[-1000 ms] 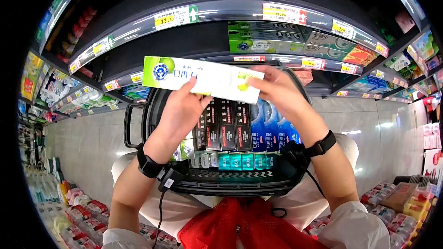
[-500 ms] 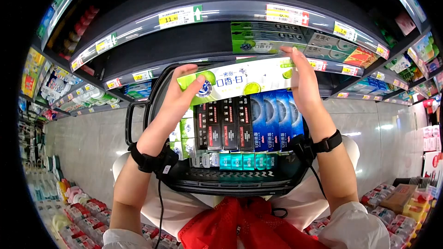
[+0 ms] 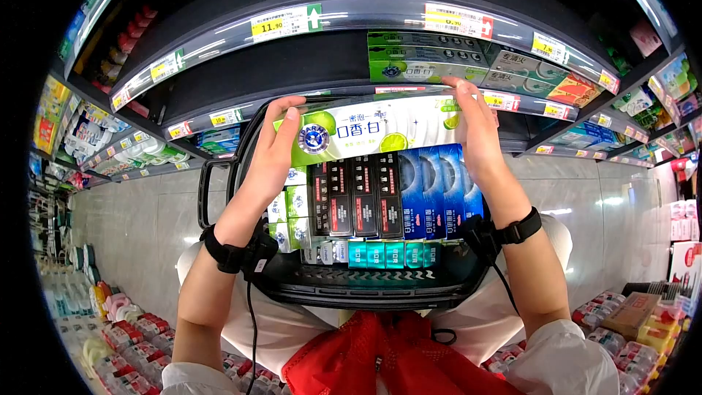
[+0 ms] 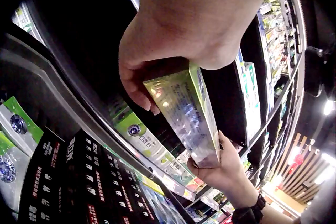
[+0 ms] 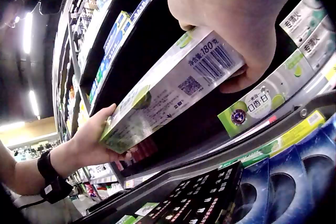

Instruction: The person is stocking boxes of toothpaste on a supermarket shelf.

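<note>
A long white-and-green toothpaste box [image 3: 380,128] with lime pictures is held level in front of the shelf, above the far side of a black crate [image 3: 365,297]. My left hand [image 3: 272,150] grips its left end, thumb towards the front. At the opposite end my right hand [image 3: 479,132] holds it, fingertips over the top edge. In the left wrist view the carton [image 4: 184,116] spans both hands. The right wrist view shows its barcode side. Below it, the crate holds black boxes [image 3: 358,201], blue boxes [image 3: 433,194], teal boxes [image 3: 384,254] and green-white boxes [image 3: 296,212].
Matching green toothpaste boxes [image 3: 420,66] are stacked on the dark shelf [image 3: 256,66] behind, beside grey-white boxes [image 3: 523,73]. Price rails [image 3: 365,20] run along the shelf edges. Bottled goods [image 3: 139,344] sit on the floor at lower left, with cartons [image 3: 632,313] at lower right.
The box has turned from a slant, its right end lower, to nearly level, front label facing me. My hands have moved apart to its two ends, and it sits slightly lower.
</note>
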`<act>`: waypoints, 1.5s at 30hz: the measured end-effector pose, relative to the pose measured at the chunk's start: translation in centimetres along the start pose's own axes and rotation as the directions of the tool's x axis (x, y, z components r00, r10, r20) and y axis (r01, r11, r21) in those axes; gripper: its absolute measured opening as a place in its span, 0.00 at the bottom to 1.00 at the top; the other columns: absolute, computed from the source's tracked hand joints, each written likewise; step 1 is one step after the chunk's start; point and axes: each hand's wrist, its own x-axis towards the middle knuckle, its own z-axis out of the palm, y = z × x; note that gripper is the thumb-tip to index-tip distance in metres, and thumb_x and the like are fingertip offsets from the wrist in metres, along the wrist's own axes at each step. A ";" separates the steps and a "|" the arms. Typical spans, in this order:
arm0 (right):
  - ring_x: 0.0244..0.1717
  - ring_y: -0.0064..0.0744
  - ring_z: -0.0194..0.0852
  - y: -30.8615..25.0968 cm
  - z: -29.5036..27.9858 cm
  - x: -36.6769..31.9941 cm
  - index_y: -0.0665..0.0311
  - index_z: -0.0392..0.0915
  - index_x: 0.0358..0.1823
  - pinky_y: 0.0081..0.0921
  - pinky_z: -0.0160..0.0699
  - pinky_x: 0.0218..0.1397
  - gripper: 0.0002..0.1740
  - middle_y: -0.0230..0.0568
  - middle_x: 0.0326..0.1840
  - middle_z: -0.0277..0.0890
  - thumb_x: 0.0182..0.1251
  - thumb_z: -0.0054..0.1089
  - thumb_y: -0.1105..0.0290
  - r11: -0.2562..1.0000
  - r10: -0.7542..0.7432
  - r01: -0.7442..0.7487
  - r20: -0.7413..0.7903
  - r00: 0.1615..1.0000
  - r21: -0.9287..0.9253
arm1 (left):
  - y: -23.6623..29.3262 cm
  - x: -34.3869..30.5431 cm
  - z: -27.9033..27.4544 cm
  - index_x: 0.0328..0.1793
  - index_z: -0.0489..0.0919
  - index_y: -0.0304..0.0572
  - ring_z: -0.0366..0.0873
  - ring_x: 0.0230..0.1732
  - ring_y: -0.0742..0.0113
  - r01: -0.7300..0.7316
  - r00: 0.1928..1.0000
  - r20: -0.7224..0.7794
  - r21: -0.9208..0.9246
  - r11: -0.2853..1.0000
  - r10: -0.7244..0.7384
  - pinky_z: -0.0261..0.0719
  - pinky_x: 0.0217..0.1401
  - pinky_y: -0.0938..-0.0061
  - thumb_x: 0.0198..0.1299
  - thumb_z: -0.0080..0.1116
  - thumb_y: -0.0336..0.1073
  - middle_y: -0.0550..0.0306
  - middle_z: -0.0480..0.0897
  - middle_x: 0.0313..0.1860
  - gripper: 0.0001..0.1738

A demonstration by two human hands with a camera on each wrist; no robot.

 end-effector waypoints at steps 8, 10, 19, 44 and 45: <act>0.51 0.25 0.66 0.3 0.2 0.0 0.68 0.67 0.55 0.20 0.62 0.56 0.25 0.42 0.50 0.69 0.70 0.38 0.54 1.000 -0.030 0.030 -0.025 0.999 -0.001 | 1.0 -0.5 0.0 0.56 0.65 0.42 0.69 0.39 0.78 0.086 0.996 0.020 -0.041 0.995 -0.085 0.68 0.43 0.83 0.69 0.33 0.47 0.59 0.73 0.40 0.20; 0.48 0.24 0.69 0.6 -0.1 0.2 0.68 0.67 0.55 0.20 0.64 0.54 0.26 0.41 0.48 0.71 0.71 0.34 0.53 0.996 -0.089 0.089 -0.004 0.996 -0.022 | 1.4 -0.7 0.1 0.57 0.64 0.43 0.68 0.35 0.80 0.042 0.999 0.000 -0.019 0.999 -0.042 0.68 0.36 0.85 0.69 0.33 0.48 0.61 0.73 0.38 0.20; 0.36 0.29 0.74 0.7 -1.1 0.0 0.70 0.66 0.54 0.21 0.73 0.37 0.34 0.47 0.39 0.74 0.70 0.27 0.44 0.964 0.158 -0.109 0.192 0.969 -0.241 | 1.8 -0.4 -0.6 0.56 0.65 0.47 0.63 0.23 0.87 -0.078 0.992 -0.095 0.088 0.993 0.086 0.57 0.18 0.91 0.68 0.31 0.52 0.66 0.72 0.31 0.22; 0.27 0.21 0.71 0.2 -4.6 -3.1 0.68 0.67 0.30 0.17 0.75 0.29 0.32 0.34 0.26 0.66 0.57 0.52 0.39 0.734 0.653 -0.174 0.612 0.447 -0.656 | 1.5 -0.2 -2.0 0.51 0.68 0.35 0.77 0.30 0.71 0.033 0.282 0.671 0.707 0.706 -0.685 0.76 0.27 0.77 0.54 0.61 0.47 0.52 0.77 0.34 0.27; 0.27 0.22 0.72 0.5 -5.0 -3.2 0.68 0.67 0.30 0.17 0.75 0.30 0.33 0.34 0.26 0.66 0.57 0.52 0.39 0.723 0.667 -0.156 0.619 0.415 -0.673 | 1.2 -0.4 -1.8 0.51 0.68 0.35 0.77 0.30 0.71 0.035 0.277 0.672 0.707 0.706 -0.687 0.76 0.27 0.77 0.54 0.61 0.47 0.52 0.77 0.34 0.27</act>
